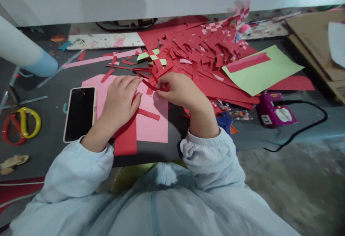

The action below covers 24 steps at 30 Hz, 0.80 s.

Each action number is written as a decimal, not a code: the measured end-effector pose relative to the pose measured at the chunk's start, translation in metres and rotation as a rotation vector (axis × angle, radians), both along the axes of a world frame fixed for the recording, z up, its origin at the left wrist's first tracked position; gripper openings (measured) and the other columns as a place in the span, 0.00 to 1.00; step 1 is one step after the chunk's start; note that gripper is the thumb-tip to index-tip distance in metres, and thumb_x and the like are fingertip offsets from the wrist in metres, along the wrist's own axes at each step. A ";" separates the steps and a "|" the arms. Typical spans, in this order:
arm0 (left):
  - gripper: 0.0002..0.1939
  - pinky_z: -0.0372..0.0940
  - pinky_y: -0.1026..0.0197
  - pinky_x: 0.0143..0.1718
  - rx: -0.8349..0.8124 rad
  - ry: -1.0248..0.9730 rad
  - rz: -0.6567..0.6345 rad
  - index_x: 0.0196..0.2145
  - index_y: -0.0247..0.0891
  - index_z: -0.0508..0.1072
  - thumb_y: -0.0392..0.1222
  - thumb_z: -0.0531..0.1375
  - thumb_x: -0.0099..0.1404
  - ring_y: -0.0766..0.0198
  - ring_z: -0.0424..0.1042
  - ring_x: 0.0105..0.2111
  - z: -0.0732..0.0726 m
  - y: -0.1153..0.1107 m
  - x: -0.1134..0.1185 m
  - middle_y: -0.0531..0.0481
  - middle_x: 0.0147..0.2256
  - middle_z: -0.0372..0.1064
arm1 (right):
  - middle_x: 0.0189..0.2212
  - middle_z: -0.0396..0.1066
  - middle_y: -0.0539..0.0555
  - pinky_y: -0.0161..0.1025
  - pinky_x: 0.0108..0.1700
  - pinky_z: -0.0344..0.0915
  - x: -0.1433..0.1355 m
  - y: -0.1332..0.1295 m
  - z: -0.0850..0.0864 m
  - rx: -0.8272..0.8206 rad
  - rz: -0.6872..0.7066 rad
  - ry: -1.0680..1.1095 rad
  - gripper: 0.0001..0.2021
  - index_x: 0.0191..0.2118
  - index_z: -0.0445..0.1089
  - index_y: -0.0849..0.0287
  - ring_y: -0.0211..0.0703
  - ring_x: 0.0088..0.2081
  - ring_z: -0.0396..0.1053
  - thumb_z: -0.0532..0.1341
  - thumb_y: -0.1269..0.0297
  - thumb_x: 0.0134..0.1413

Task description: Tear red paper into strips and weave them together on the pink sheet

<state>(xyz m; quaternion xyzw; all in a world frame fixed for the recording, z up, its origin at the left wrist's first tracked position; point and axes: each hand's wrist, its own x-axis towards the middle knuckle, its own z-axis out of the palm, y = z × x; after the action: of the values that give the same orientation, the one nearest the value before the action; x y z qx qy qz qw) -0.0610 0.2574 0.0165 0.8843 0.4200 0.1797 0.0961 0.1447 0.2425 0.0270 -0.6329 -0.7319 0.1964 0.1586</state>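
Observation:
Pink paper (153, 128) lies on the dark table in front of me, partly over a red sheet (125, 144). My right hand (179, 90) pinches a narrow red paper strip (149, 84) between thumb and fingers just above the pink paper. At the strip's other end rest the fingertips of my left hand (121, 99), its palm down on the pink paper and its thumb apart from the fingers. Another red strip (148, 114) lies flat below the hands. Beyond them spreads a heap of cut red paper (194, 56).
A phone (80, 115) and red-and-yellow-handled scissors (29, 123) lie on the left. Green paper (258, 74) with a red strip on it, a purple box (276, 110) with a black cable (320, 123), and cardboard (315, 38) are on the right. A white-and-blue cylinder (37, 58) leans in at left.

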 end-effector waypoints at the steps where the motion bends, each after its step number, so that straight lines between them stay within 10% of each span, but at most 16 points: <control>1: 0.21 0.56 0.44 0.61 -0.004 -0.015 0.003 0.59 0.38 0.69 0.44 0.50 0.72 0.49 0.62 0.59 0.001 0.000 0.000 0.41 0.57 0.69 | 0.33 0.76 0.57 0.39 0.40 0.61 0.001 -0.001 0.002 -0.010 0.010 0.088 0.07 0.34 0.76 0.61 0.46 0.36 0.70 0.60 0.69 0.51; 14: 0.13 0.57 0.45 0.57 -0.024 -0.116 0.076 0.42 0.44 0.77 0.51 0.56 0.70 0.51 0.64 0.51 0.013 -0.007 0.001 0.44 0.47 0.69 | 0.30 0.76 0.52 0.37 0.36 0.68 0.005 -0.007 0.013 -0.063 0.114 0.665 0.11 0.40 0.76 0.61 0.39 0.33 0.72 0.66 0.63 0.50; 24: 0.11 0.67 0.60 0.36 -0.598 -0.636 0.189 0.32 0.36 0.80 0.47 0.65 0.60 0.62 0.73 0.33 0.016 -0.009 0.002 0.48 0.32 0.78 | 0.26 0.73 0.51 0.35 0.30 0.68 -0.005 -0.001 0.006 -0.045 -0.016 0.891 0.12 0.36 0.76 0.62 0.36 0.28 0.70 0.70 0.59 0.46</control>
<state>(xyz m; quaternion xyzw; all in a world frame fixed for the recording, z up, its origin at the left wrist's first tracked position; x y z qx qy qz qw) -0.0586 0.2480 0.0321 0.6760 0.4821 0.3215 0.4553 0.1395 0.2418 0.0331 -0.4956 -0.5826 0.4645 0.4463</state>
